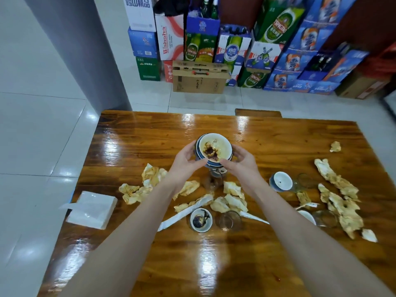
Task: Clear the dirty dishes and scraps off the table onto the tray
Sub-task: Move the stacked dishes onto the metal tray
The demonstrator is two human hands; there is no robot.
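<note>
Both hands hold a stack of blue-rimmed bowls (pixel 214 150) above the middle of the wooden table (pixel 278 138); the top bowl has dark sauce stains. My left hand (pixel 185 162) grips the stack's left side, my right hand (pixel 240 163) its right side. A glass (pixel 213 181) stands just below the stack. Closer to me sit a small dirty cup (pixel 201 220) and a glass (pixel 230 220). Another small cup (pixel 280 181) lies tipped at the right beside glasses (pixel 305 180). Crumpled stained napkins (pixel 231 200) and paper wrappers (pixel 182 214) are scattered across the table. No tray is in view.
A pack of white napkins (pixel 91 210) lies at the table's left edge. More soiled napkins (pixel 340 196) run along the right side. A bench (pixel 258 113) stands behind the table. Stacked beer and drink cartons (pixel 233 50) line the far wall beside a grey pillar (pixel 81 50).
</note>
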